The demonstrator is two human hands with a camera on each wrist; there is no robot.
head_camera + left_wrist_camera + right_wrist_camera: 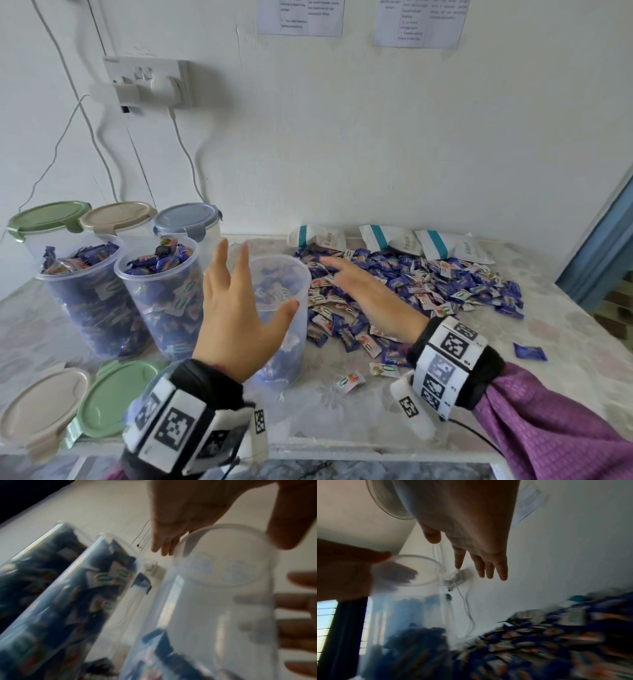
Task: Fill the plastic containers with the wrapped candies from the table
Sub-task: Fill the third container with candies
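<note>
The part-filled tub [279, 308] stands upright on the counter [565, 342], mouth up, between two full tubs [161, 294] and the candy heap [428, 287]. The left hand [236, 308] spreads beside it, grip apart, thumb at the rim. The right hand [370, 291] stretches flat over the heap, fingers straight, holding nothing.
</note>
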